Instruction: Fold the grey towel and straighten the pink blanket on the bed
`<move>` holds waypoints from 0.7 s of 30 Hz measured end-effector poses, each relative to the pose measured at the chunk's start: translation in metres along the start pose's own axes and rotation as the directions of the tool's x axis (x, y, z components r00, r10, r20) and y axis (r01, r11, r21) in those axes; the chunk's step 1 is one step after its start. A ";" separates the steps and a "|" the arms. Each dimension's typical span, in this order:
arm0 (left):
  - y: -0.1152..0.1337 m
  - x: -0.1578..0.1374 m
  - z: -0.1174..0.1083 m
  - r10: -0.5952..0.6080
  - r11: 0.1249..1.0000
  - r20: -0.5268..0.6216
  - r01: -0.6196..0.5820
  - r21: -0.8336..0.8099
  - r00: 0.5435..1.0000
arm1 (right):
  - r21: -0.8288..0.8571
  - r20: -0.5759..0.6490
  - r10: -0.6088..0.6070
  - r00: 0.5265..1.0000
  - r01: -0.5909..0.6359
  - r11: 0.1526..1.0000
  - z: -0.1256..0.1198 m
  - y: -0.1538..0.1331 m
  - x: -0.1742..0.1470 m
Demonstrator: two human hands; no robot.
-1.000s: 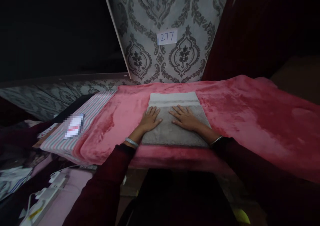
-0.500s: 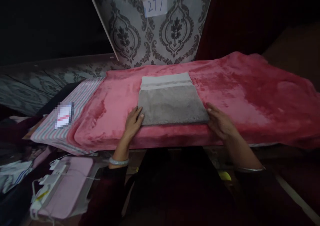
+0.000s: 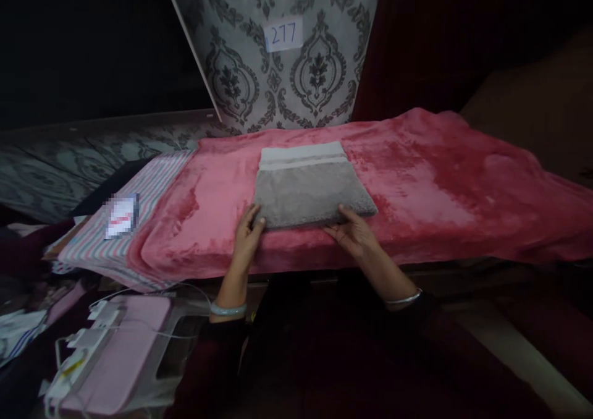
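Note:
A folded grey towel (image 3: 308, 190) with a white striped band along its far side lies flat on the pink plush blanket (image 3: 208, 190). At the towel's near left corner, my left hand (image 3: 248, 233) has its thumb and fingers closed around the edge. My right hand (image 3: 354, 233) grips the near edge, right of the middle, thumb on top and fingers tucked beneath. The towel's near right corner sticks out beyond that hand. What the left fingers do under the corner is partly hidden.
A striped cloth (image 3: 143, 190) at the left bears a small blurred packet (image 3: 121, 216). Below it, a white power strip (image 3: 86, 351) with cables lies by a pink board (image 3: 134, 345). A paper marked 277 (image 3: 283, 34) hangs on the patterned wall.
My right hand has moved left from beside the towel's right edge and taken hold of its near edge. My left hand stays at the left corner. The view has shifted slightly.

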State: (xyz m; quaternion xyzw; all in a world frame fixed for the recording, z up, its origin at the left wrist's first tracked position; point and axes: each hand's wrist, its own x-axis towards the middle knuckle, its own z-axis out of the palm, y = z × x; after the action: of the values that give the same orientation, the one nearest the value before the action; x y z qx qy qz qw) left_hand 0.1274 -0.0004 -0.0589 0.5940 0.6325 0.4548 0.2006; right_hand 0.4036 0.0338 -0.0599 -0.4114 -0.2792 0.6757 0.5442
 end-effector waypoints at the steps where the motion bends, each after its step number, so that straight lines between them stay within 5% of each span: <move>1: 0.001 0.001 0.000 -0.032 0.998 -0.007 0.032 -0.057 0.999 | -0.016 -0.002 -0.009 1.000 0.009 1.000 0.004 0.003 0.002; 7: 0.006 0.003 -0.003 -0.098 0.977 0.002 0.096 -0.189 0.995 | 0.011 -0.052 -0.065 0.997 0.065 0.998 0.030 0.014 0.013; 12: 0.002 0.000 -0.006 -0.101 0.954 -0.017 0.092 -0.285 0.995 | 0.102 -0.076 -0.151 0.986 0.158 0.982 0.036 -0.013 0.009; 16: -0.003 0.001 -0.012 -0.120 0.959 -0.062 0.100 -0.263 0.991 | 0.072 -0.101 -0.227 0.969 0.235 0.969 0.005 -0.038 -0.010; 21: 0.005 0.044 -0.016 0.028 0.996 -0.128 -0.039 -0.085 0.991 | 0.004 -0.177 -0.119 0.977 0.122 0.993 -0.041 -0.025 -0.027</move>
State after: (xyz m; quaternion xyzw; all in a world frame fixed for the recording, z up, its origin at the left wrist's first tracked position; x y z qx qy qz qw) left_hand 0.1084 0.0346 -0.0346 0.5653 0.6132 0.5221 0.1783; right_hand 0.4538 0.0115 -0.0530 -0.4479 -0.2491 0.6045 0.6099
